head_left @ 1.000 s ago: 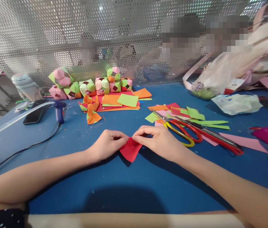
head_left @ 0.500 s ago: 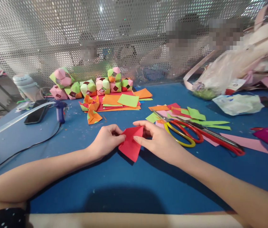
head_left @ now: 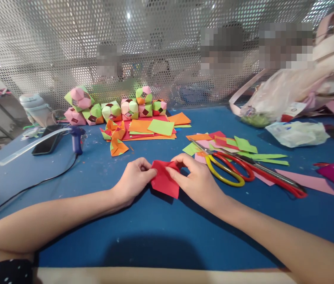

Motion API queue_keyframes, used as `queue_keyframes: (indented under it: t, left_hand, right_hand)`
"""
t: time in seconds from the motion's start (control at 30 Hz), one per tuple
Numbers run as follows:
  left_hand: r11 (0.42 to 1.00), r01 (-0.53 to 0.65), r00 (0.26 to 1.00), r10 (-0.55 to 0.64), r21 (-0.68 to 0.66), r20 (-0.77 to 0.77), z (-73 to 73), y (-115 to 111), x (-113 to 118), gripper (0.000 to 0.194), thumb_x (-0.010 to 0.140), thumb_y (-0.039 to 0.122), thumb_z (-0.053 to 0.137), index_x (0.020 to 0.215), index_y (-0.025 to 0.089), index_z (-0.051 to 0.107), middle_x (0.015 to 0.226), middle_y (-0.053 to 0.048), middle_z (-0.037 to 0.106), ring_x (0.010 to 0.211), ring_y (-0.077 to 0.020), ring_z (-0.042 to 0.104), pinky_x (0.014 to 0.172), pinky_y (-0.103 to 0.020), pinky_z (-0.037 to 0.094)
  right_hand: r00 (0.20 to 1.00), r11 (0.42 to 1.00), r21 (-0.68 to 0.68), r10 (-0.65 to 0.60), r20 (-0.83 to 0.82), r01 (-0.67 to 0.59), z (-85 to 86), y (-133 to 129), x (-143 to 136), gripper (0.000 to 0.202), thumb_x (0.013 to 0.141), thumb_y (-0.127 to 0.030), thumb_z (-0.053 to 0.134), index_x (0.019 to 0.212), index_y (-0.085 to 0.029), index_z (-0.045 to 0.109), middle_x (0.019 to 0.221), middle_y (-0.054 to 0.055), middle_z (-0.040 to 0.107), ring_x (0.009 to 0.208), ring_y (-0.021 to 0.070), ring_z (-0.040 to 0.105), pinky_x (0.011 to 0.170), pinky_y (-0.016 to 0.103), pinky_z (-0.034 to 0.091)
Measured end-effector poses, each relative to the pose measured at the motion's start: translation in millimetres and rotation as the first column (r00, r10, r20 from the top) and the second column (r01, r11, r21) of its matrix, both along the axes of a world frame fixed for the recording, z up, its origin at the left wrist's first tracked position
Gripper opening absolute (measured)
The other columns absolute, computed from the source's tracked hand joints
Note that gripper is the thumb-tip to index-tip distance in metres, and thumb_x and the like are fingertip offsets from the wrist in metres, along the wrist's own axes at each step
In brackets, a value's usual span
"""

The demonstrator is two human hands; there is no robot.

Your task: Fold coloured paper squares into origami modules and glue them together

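A small piece of red paper [head_left: 166, 182] is held up just above the blue table, between my two hands. My left hand [head_left: 135, 177] pinches its left edge with thumb and forefinger. On the other side, my right hand [head_left: 194, 177] is closed on the upper right corner, where the paper looks bent over. Two pairs of scissors, one with yellow handles [head_left: 228, 179] and one with red handles [head_left: 248, 173], lie to the right of my right hand. Beyond my left hand stand orange folded paper pieces [head_left: 116, 144].
Several folded paper balls [head_left: 112, 111] line the back, behind a stack of coloured paper [head_left: 161, 127]. Paper scraps [head_left: 246, 144] and a red-handled cutter [head_left: 279, 177] lie right. A glue gun [head_left: 77, 142], its cord and a phone [head_left: 47, 142] are left. Bags [head_left: 297, 134] fill the back right.
The red paper has turned from a pointed, corner-down pose to a flatter, squarer one. My right fingers have shifted and drawn together on its upper right corner. My left hand keeps its pinch.
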State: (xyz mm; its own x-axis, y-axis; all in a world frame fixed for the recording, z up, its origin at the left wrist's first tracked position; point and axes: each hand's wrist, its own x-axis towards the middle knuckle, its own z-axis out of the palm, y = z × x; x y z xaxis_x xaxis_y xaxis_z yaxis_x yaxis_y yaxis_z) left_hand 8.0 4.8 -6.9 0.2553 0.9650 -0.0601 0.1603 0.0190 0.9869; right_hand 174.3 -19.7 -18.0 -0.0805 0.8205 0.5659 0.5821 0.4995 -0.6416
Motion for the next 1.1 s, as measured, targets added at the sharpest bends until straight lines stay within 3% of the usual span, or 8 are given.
queue_keyframes:
  t: [0.33,0.5,0.63,0.77,0.87,0.97,1.1]
  left_hand:
    - [1.000,0.005,1.000,-0.005,-0.023,-0.001,-0.8,-0.8,-1.8,0.013,0.068,0.019,0.057,0.064,0.017,0.045,0.056,0.006,0.049,0.051,-0.0069,0.043,0.048,-0.019,0.031]
    - [1.000,0.016,0.997,-0.014,0.024,-0.073,-0.5,-1.6,-1.8,0.012,0.068,0.019,0.055,0.063,0.017,0.045,0.056,0.005,0.049,0.052,-0.0070,0.043,0.047,-0.019,0.031]
    - [0.997,0.052,0.987,-0.044,0.050,-0.154,1.5,-4.2,-1.2,0.009,0.067,0.019,0.054,0.062,0.016,0.047,0.056,0.004,0.052,0.052,-0.0078,0.045,0.047,-0.019,0.032]
    - [0.997,0.032,0.986,-0.020,0.068,-0.167,2.9,-5.2,-0.9,0.009,0.066,0.019,0.053,0.060,0.016,0.047,0.055,0.004,0.051,0.052,-0.0079,0.045,0.047,-0.019,0.032]
    - [0.997,0.004,0.987,0.008,0.074,-0.158,1.8,-4.7,-0.8,0.008,0.065,0.019,0.053,0.060,0.017,0.047,0.055,0.004,0.051,0.051,-0.0083,0.045,0.047,-0.019,0.033]
    - [0.997,-0.011,0.990,0.021,0.074,-0.142,-0.3,-3.9,-0.5,0.009,0.066,0.019,0.054,0.061,0.017,0.047,0.055,0.004,0.052,0.052,-0.0083,0.046,0.047,-0.019,0.033]
    - [0.999,-0.021,0.995,0.025,0.048,-0.099,-1.6,-3.4,-0.3,0.010,0.066,0.018,0.054,0.061,0.016,0.046,0.055,0.005,0.050,0.052,-0.0075,0.044,0.047,-0.019,0.032]
  right_hand:
    - [0.981,0.956,0.244,0.133,0.140,-0.165,-2.2,-0.6,0.3,0.018,0.079,-0.002,0.046,0.080,-0.020,0.050,0.081,0.005,0.055,0.077,0.0163,0.054,0.069,0.031,0.046]
    - [0.987,0.972,0.206,0.089,0.131,-0.115,-2.1,-1.3,0.0,0.007,0.082,-0.014,0.053,0.079,-0.020,0.051,0.076,0.004,0.057,0.071,0.0164,0.055,0.066,0.031,0.045]
    - [0.998,0.991,0.133,-0.002,0.065,-0.007,0.7,0.8,2.0,0.013,0.085,-0.023,0.054,0.072,-0.020,0.054,0.067,0.002,0.060,0.064,0.0158,0.055,0.062,0.030,0.044]
    - [0.998,0.995,0.104,-0.009,0.069,0.001,4.9,0.9,3.2,0.018,0.089,-0.025,0.046,0.076,-0.021,0.057,0.075,0.003,0.065,0.071,0.0169,0.059,0.070,0.032,0.045]
    - [0.999,0.999,0.039,-0.008,0.050,0.006,5.4,-0.5,2.5,0.010,0.086,-0.028,0.051,0.086,-0.021,0.057,0.080,0.003,0.064,0.073,0.0171,0.059,0.069,0.032,0.046]
    - [0.999,0.999,0.050,-0.024,0.042,0.022,3.5,-0.4,1.7,0.003,0.082,-0.023,0.055,0.080,-0.021,0.053,0.072,0.000,0.057,0.067,0.0150,0.054,0.064,0.030,0.045]
    - [0.993,0.984,0.151,0.083,0.083,-0.095,1.0,0.7,1.3,0.014,0.081,-0.010,0.048,0.074,-0.022,0.049,0.076,0.002,0.053,0.073,0.0153,0.054,0.068,0.030,0.045]
